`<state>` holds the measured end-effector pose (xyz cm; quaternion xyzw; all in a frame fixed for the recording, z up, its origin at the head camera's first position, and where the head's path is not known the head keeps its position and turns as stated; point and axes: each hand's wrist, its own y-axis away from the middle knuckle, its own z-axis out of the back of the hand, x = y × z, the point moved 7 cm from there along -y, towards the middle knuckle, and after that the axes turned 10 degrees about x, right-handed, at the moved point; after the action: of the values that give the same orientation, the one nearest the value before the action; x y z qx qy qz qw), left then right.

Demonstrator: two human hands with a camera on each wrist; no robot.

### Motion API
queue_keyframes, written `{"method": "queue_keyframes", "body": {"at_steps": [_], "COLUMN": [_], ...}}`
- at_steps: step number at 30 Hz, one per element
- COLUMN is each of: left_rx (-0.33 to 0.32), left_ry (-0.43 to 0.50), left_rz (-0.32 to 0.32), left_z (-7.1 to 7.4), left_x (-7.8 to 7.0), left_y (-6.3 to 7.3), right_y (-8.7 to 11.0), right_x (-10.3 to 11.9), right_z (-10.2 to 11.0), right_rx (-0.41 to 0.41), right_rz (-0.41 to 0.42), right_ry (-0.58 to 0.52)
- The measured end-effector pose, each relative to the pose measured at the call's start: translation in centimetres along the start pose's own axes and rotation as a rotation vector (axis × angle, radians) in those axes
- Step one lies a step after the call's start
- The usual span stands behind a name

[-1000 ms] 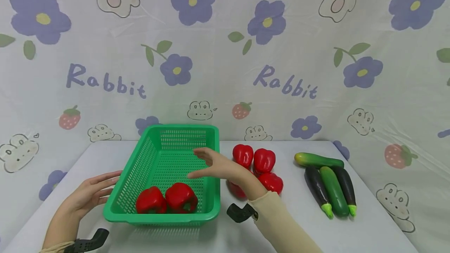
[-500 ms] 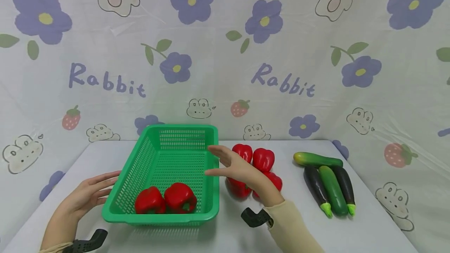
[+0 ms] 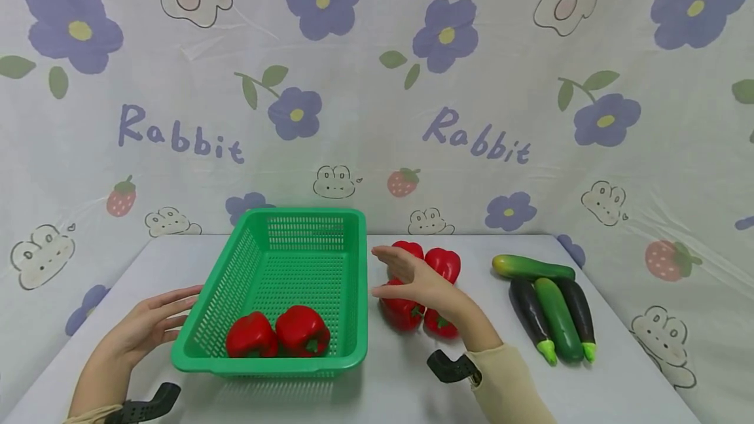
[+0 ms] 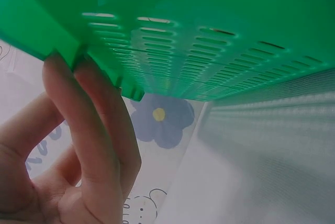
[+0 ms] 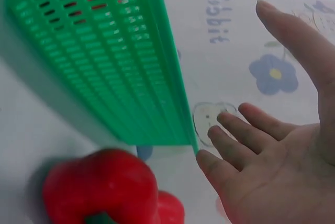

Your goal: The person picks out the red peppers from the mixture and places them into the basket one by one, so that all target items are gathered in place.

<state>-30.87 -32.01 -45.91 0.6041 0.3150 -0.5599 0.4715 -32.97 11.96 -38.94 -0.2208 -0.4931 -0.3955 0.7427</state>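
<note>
A green slotted plastic basket (image 3: 265, 365) sits left of centre, with two red bell peppers (image 3: 302, 331) lying at its near end. At its left side is my left hand (image 3: 147, 326); in the left wrist view the fingertips (image 4: 56, 67) reach up to the underside of the rim. My right hand (image 3: 421, 286) hovers just outside the basket's right wall, thumb and fingers spread, holding nothing. Below and behind that hand several more red bell peppers (image 3: 402, 306) are clustered on the table, partly hidden by it. The right wrist view shows one pepper (image 5: 104, 187) beneath the open palm.
To the right on the white table (image 3: 471, 385) lie two dark eggplants (image 3: 530, 313) and two green cucumber-like vegetables (image 3: 559, 319), one laid crosswise behind the others. A patterned cloth (image 3: 365, 84) hangs behind the table.
My right hand has moved right, from over the basket's inside to outside its right wall, above the loose peppers. The left hand and both peppers in the basket stay put.
</note>
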Motion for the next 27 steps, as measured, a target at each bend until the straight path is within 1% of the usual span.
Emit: {"method": "queue_keyframes", "body": {"at_steps": [4,8,17,21,27], "left_rx": [0.01,0.003,-0.026,-0.028,-0.026], "left_ry": [0.008,0.008,0.004,-0.002,-0.017], "left_rz": [-0.005,-0.002,0.013,0.01,0.008], "left_z": [-0.1,-0.1,0.1,0.1,0.0], "left_x": [0.0,-0.1,0.1,0.1,0.1], "left_y": [0.1,0.1,0.0,0.0,0.0], "right_y": [0.6,1.2,2.5,3.2,4.0], "right_x": [-0.5,-0.9,-2.5,-3.2,-4.5], "right_z": [0.9,1.6,3.0,3.8,4.7], "right_rx": [0.006,0.022,0.025,0.016,0.011], "right_rz": [0.011,0.022,-0.007,-0.021,-0.03], "right_ry": [-0.004,-0.011,-0.016,-0.022,-0.06]}}
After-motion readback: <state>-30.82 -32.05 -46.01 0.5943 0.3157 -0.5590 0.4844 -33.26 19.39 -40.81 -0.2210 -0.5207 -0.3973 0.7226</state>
